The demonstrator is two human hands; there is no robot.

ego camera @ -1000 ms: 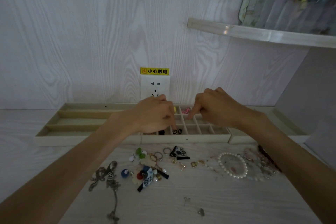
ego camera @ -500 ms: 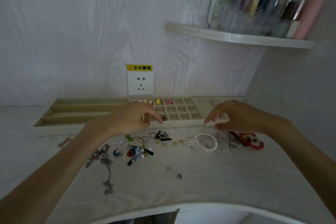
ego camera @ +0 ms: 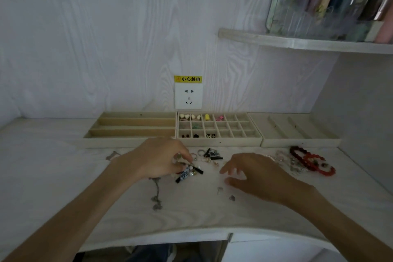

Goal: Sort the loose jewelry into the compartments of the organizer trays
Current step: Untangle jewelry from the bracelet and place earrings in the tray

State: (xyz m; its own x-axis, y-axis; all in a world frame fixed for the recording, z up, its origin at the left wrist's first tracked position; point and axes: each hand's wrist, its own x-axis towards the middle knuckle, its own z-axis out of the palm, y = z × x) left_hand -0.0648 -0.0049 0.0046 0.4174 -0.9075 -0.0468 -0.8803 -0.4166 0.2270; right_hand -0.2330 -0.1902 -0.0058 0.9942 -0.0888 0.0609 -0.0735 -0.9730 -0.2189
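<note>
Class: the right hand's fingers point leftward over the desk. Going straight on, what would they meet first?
Probably the small pile of loose earrings under the left hand; the right hand has bare desk before that, though depth is unclear.

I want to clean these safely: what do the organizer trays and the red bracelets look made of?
Organizer trays: probably velvet-like fabric over board, given the matte beige, softly edged walls. Red bracelets: glossy rounded beads, perhaps glass, stone or plastic; too blurred to tell.

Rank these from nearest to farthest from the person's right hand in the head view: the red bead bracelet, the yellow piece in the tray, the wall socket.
From the right hand:
1. Red bead bracelet, on the table to its right.
2. Yellow piece, in the back row of the middle tray.
3. Wall socket, on the wall above the tray.
</note>
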